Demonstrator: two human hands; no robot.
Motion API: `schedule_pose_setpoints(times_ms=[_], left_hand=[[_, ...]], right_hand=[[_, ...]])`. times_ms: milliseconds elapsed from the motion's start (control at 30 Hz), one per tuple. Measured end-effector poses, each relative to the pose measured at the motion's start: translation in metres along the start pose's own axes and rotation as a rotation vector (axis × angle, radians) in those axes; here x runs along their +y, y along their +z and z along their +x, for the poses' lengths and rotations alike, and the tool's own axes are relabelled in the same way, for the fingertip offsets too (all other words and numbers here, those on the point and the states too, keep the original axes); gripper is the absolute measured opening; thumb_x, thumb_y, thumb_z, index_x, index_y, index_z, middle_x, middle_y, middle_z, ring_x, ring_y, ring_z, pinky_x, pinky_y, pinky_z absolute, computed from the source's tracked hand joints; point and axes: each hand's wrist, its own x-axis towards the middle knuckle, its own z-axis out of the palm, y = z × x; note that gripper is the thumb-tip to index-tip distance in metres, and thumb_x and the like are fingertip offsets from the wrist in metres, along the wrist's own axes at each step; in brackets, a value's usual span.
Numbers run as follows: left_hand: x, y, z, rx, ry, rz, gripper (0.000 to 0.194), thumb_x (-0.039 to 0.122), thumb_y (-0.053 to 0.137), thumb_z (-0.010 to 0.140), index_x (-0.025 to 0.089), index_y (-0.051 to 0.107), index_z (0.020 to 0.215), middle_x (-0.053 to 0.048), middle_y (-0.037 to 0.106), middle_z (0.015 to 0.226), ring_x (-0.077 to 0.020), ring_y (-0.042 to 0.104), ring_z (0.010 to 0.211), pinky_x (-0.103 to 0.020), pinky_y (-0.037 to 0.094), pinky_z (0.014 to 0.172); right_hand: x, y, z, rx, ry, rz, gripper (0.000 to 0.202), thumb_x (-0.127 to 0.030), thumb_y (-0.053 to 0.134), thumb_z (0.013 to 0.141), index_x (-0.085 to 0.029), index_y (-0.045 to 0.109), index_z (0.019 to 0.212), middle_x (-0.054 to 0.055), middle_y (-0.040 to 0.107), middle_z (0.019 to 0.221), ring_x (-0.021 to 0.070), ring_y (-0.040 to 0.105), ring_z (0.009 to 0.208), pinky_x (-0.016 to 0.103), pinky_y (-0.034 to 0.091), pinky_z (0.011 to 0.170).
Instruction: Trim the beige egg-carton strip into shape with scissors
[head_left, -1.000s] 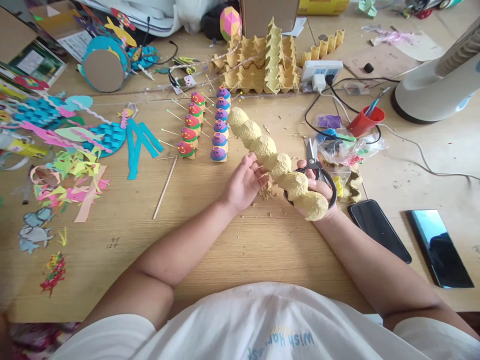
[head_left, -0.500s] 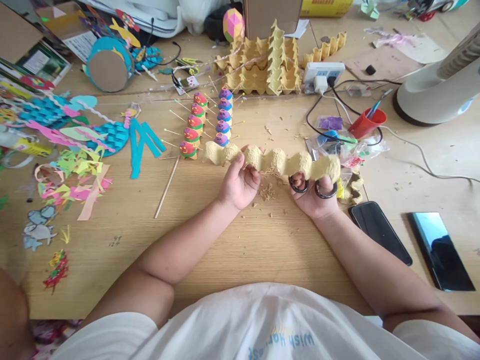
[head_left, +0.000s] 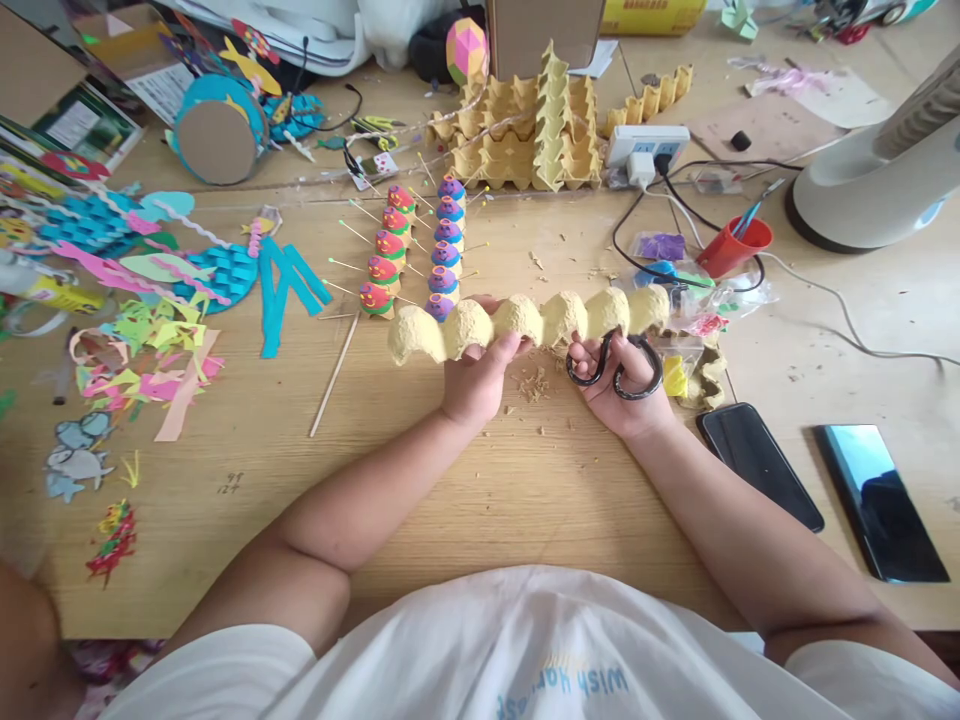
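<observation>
A pale yellow egg carton strip point(head_left: 519, 316) with several rounded cups is held up above the table, cups facing upward. My left hand point(head_left: 480, 375) is closed on its left half, thumb in front and fingers behind. My right hand point(head_left: 626, 395) has its fingers through the black handles of a pair of scissors point(head_left: 637, 370); the blades are hidden behind the strip. The right fingertips are close to the strip's lower edge; whether they touch it I cannot tell. Small carton scraps point(head_left: 534, 383) lie on the table below.
Beyond the strip stand a red-and-green painted row of cups point(head_left: 388, 243) and a purple-and-blue one point(head_left: 448, 235), with pins stuck in. Farther back are egg trays point(head_left: 517, 130) and a power strip point(head_left: 649, 142). Two phones point(head_left: 761, 465) lie right, paper scraps point(head_left: 150, 350) left.
The strip has shifted left and turned, its left end now lower and nearer me. My left hand has changed its hold, and more of the scissors' handles shows.
</observation>
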Motion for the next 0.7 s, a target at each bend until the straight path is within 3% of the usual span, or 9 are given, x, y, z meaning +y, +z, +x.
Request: schedule_pose_setpoints(times_ms=[133, 200, 267, 333, 467, 600, 700], left_hand=[[-0.011, -0.005, 0.007, 0.221, 0.009, 0.059, 0.049, 0.050, 0.094, 0.082, 0.027, 0.067, 0.117, 0.000, 0.078, 0.103, -0.0150, 0.079, 0.091, -0.032, 0.066, 0.089], [-0.018, -0.010, 0.011, 0.234, 0.024, 0.119, 0.053, 0.057, 0.094, 0.081, 0.025, 0.066, 0.111, -0.003, 0.078, 0.104, -0.0189, 0.080, 0.098, -0.038, 0.066, 0.097], [-0.023, -0.017, 0.013, 0.122, 0.106, 0.234, 0.060, 0.062, 0.095, 0.079, 0.027, 0.065, 0.118, -0.005, 0.078, 0.120, -0.0237, 0.078, 0.117, -0.046, 0.062, 0.112], [-0.026, -0.023, 0.013, -0.024, 0.273, 0.428, 0.056, 0.056, 0.092, 0.085, 0.029, 0.066, 0.126, -0.008, 0.074, 0.135, -0.0256, 0.070, 0.138, -0.049, 0.050, 0.128], [-0.027, -0.032, 0.011, -0.246, 0.568, 0.706, 0.063, 0.046, 0.088, 0.092, 0.036, 0.058, 0.146, -0.010, 0.065, 0.153, -0.0273, 0.062, 0.149, -0.050, 0.045, 0.132], [-0.028, -0.035, 0.013, -0.357, 0.624, 0.786, 0.064, 0.048, 0.083, 0.096, 0.037, 0.052, 0.150, -0.011, 0.059, 0.161, -0.0277, 0.058, 0.154, -0.050, 0.045, 0.132], [-0.029, -0.033, 0.013, -0.381, 0.617, 0.806, 0.064, 0.049, 0.084, 0.095, 0.033, 0.053, 0.149, -0.013, 0.058, 0.162, -0.0283, 0.058, 0.153, -0.050, 0.044, 0.132]], right_hand=[[-0.001, 0.008, -0.003, -0.025, 0.072, -0.064, 0.048, -0.053, 0.093, 0.083, -0.033, 0.070, 0.121, -0.001, 0.087, 0.111, 0.0175, 0.083, 0.101, 0.028, 0.067, 0.079], [-0.001, 0.011, -0.005, -0.031, 0.078, -0.078, 0.053, -0.051, 0.094, 0.082, -0.034, 0.068, 0.125, 0.000, 0.087, 0.114, 0.0192, 0.083, 0.104, 0.032, 0.068, 0.084], [0.001, 0.013, -0.007, -0.032, 0.057, -0.094, 0.055, -0.049, 0.095, 0.082, -0.035, 0.066, 0.126, 0.001, 0.086, 0.118, 0.0202, 0.083, 0.109, 0.036, 0.068, 0.092], [0.002, 0.014, -0.008, -0.041, 0.026, -0.108, 0.056, -0.046, 0.095, 0.083, -0.036, 0.064, 0.128, 0.001, 0.086, 0.122, 0.0202, 0.082, 0.114, 0.038, 0.067, 0.100], [0.003, 0.013, -0.010, -0.077, -0.022, -0.125, 0.057, -0.045, 0.093, 0.087, -0.037, 0.061, 0.133, 0.001, 0.084, 0.130, 0.0202, 0.081, 0.120, 0.041, 0.063, 0.110], [0.004, 0.013, -0.011, -0.080, -0.033, -0.172, 0.057, -0.051, 0.090, 0.089, -0.037, 0.059, 0.135, 0.004, 0.082, 0.136, 0.0241, 0.079, 0.126, 0.049, 0.061, 0.116], [0.003, 0.015, -0.011, -0.080, -0.047, -0.155, 0.058, -0.051, 0.092, 0.087, -0.037, 0.060, 0.134, 0.002, 0.083, 0.133, 0.0228, 0.080, 0.122, 0.046, 0.063, 0.113]])
